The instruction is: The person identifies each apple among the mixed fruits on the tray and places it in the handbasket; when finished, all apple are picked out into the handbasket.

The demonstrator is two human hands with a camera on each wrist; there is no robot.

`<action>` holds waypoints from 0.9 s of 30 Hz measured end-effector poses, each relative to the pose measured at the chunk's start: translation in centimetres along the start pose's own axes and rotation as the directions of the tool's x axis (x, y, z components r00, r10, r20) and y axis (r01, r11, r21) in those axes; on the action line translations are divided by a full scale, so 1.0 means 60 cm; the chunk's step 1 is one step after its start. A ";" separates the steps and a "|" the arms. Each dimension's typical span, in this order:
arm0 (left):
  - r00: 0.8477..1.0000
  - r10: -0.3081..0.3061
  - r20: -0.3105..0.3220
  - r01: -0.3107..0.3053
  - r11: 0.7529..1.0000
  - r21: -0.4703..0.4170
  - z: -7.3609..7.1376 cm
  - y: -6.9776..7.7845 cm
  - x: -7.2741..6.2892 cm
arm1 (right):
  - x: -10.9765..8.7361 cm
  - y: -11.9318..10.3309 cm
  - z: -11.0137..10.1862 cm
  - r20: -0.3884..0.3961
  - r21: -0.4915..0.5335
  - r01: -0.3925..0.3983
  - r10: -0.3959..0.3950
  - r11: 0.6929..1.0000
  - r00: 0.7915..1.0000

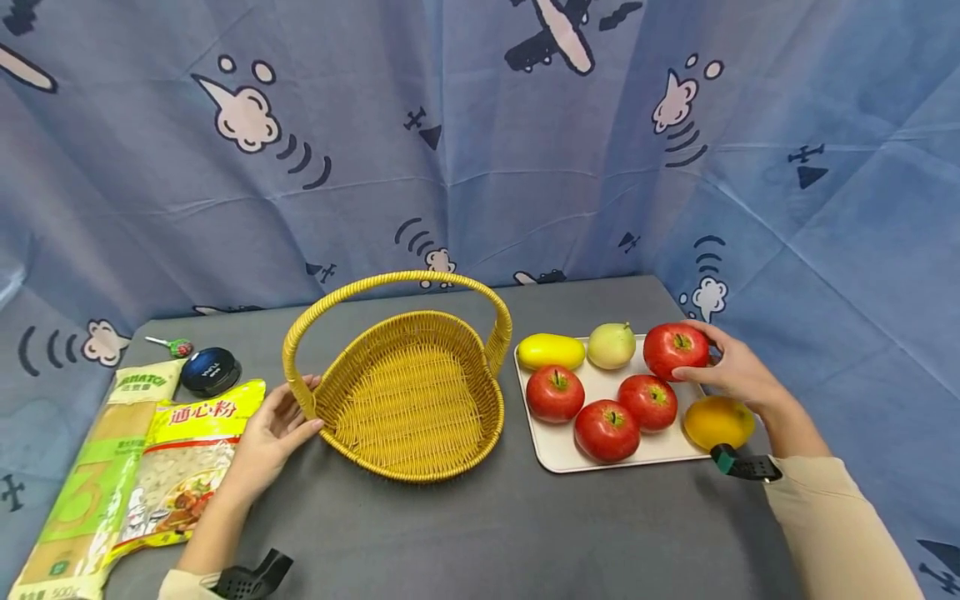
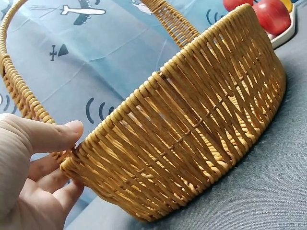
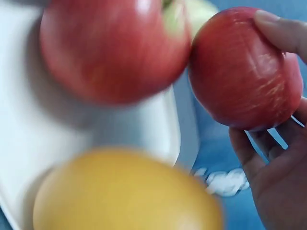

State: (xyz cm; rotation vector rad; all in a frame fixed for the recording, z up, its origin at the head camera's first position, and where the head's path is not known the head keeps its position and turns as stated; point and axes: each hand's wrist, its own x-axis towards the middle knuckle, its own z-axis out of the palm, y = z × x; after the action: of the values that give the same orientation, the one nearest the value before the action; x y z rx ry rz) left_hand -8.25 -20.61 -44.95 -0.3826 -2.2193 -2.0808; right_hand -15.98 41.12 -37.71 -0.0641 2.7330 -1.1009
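Note:
A yellow wicker basket with a tall arched handle stands mid-table with nothing in it. At its left side my left hand pinches the rim near the foot of the handle, thumb on the inside edge and fingers outside, as the left wrist view shows. My right hand grips a red apple between thumb and fingers over the back right corner of a white tray. On that tray lie more red apples, a yellow oblong fruit, a pale green pear and an orange-yellow mango.
Left of the basket lie a long noodle packet, a yellow pasta bag, a dark blue round case and a wrapped lollipop. A blue patterned curtain hangs behind the grey table.

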 end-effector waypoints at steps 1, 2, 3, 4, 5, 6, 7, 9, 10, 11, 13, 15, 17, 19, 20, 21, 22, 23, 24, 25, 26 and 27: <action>1.000 -0.002 -0.002 0.002 1.000 0.002 -0.001 0.000 -0.001 | -0.001 -0.010 0.004 -0.004 0.008 0.027 -0.027 1.000 1.000; 1.000 -0.004 -0.002 0.004 1.000 0.003 -0.002 0.000 -0.002 | -0.002 -0.020 0.009 -0.008 0.018 0.055 -0.054 0.998 0.998; 1.000 -0.005 -0.003 0.005 1.000 0.003 -0.002 0.000 -0.003 | -0.003 -0.030 0.015 -0.009 0.027 0.081 -0.081 0.996 0.997; 1.000 -0.006 -0.004 0.006 1.000 0.003 -0.003 0.000 -0.004 | -0.005 -0.040 0.020 -0.010 0.034 0.111 -0.111 0.993 0.994; 1.000 -0.005 -0.005 0.005 1.000 0.004 -0.003 0.000 -0.004 | -0.006 -0.050 0.027 -0.014 0.044 0.138 -0.137 0.989 0.990; 1.000 -0.001 -0.005 0.001 1.000 0.002 -0.003 -0.001 -0.004 | -0.009 -0.060 0.032 -0.015 0.045 0.166 -0.166 0.985 0.986; 1.000 0.001 -0.004 -0.001 1.000 -0.004 -0.002 -0.001 -0.003 | -0.011 -0.070 0.039 -0.019 0.050 0.188 -0.187 0.981 0.982; 1.000 0.010 -0.002 -0.010 1.000 -0.014 -0.002 -0.001 -0.002 | -0.015 -0.090 0.050 -0.018 0.055 0.239 -0.238 0.970 0.971; 1.000 0.015 -0.002 -0.015 1.000 -0.014 -0.001 -0.001 -0.002 | -0.017 -0.100 0.057 -0.012 0.055 0.263 -0.263 0.963 0.965; 1.000 0.020 -0.002 -0.020 1.000 -0.014 -0.001 -0.002 -0.002 | -0.018 -0.110 0.063 -0.005 0.057 0.284 -0.284 0.957 0.959; 1.000 0.025 -0.003 -0.025 1.000 -0.014 0.000 -0.002 -0.002 | -0.020 -0.130 0.077 0.018 0.058 0.320 -0.321 0.946 0.947; 1.000 0.028 -0.005 -0.028 1.000 -0.008 0.000 -0.002 -0.002 | -0.022 -0.149 0.092 0.050 0.067 0.338 -0.342 0.939 0.939; 1.000 0.026 -0.004 -0.026 1.000 -0.004 0.000 -0.003 -0.001 | -0.025 -0.169 0.107 0.085 0.068 0.347 -0.352 0.935 0.932; 1.000 0.021 -0.001 -0.021 1.000 -0.001 0.000 -0.004 0.000 | -0.028 -0.189 0.121 0.121 0.080 0.357 -0.365 0.931 0.923; 1.000 0.018 0.002 -0.018 1.000 0.002 0.000 -0.004 0.001 | -0.029 -0.199 0.128 0.136 0.096 0.364 -0.375 0.926 0.917; 1.000 0.015 0.004 -0.015 1.000 0.004 0.000 -0.005 0.002 | -0.031 -0.209 0.135 0.150 0.101 0.373 -0.385 0.922 0.911; 1.000 0.013 0.005 -0.013 1.000 0.008 0.000 -0.005 0.002 | -0.032 -0.219 0.143 0.164 0.115 0.379 -0.393 0.918 0.905; 1.000 0.012 0.006 -0.012 1.000 0.011 0.000 -0.006 0.003 | -0.033 -0.229 0.150 0.179 0.135 0.382 -0.401 0.914 0.898; 1.000 0.010 0.005 -0.010 1.000 0.012 -0.001 -0.006 0.003 | -0.033 -0.239 0.158 0.194 0.148 0.384 -0.407 0.911 0.892; 1.000 0.009 0.005 -0.009 1.000 0.013 0.000 -0.007 0.004 | -0.034 -0.250 0.165 0.210 0.164 0.383 -0.412 0.909 0.887; 1.000 0.009 0.004 -0.009 1.000 0.013 0.000 -0.007 0.004 | -0.035 -0.261 0.172 0.224 0.175 0.385 -0.417 0.906 0.881; 1.000 0.009 0.003 -0.009 1.000 0.013 -0.001 -0.008 0.004 | -0.035 -0.271 0.180 0.239 0.185 0.386 -0.422 0.904 0.874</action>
State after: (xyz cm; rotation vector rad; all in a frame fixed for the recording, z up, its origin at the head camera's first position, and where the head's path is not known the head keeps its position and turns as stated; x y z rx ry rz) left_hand -8.61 -20.64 -45.33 -0.3940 -2.2272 -2.0616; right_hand -12.35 22.24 -33.76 -0.7455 2.4459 -1.2602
